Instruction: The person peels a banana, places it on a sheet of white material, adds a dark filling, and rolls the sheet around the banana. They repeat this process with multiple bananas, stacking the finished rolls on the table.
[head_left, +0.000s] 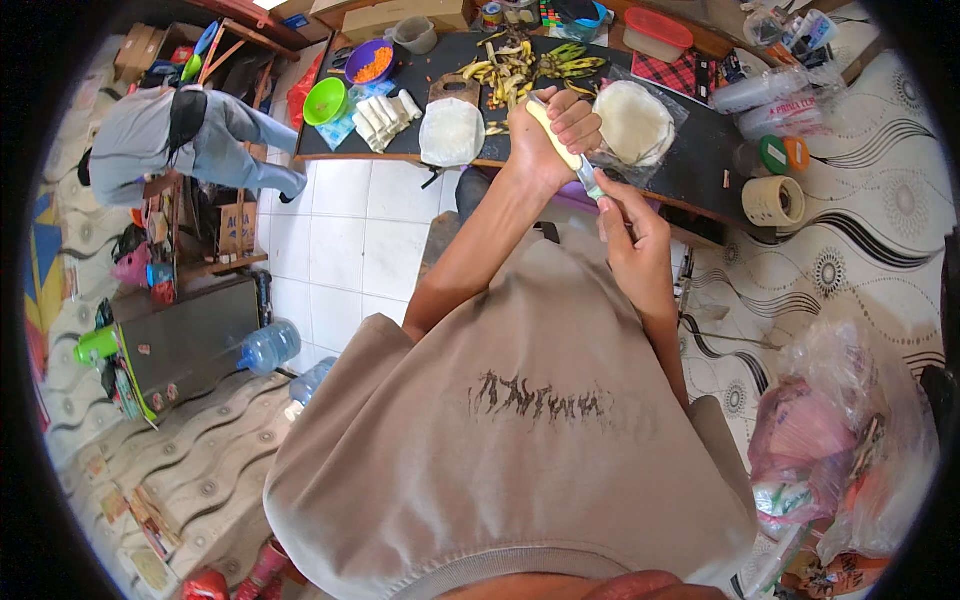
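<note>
A peeled banana lies in the grip of my left hand, its fingers curled around it. My right hand grips the green handle of a small knife. The blade touches or nearly touches the lower end of the banana. Behind my hands, to the right, a stack of round white wrapper sheets rests on clear plastic. One wrapper sheet lies at the table's near edge, over part of a wooden board. Several white rolls sit left of it.
Banana peels and green-yellow bananas lie at the back of the black table. A purple bowl holds orange shreds beside a green bowl. Another person bends over at the left. Plastic bags are at right.
</note>
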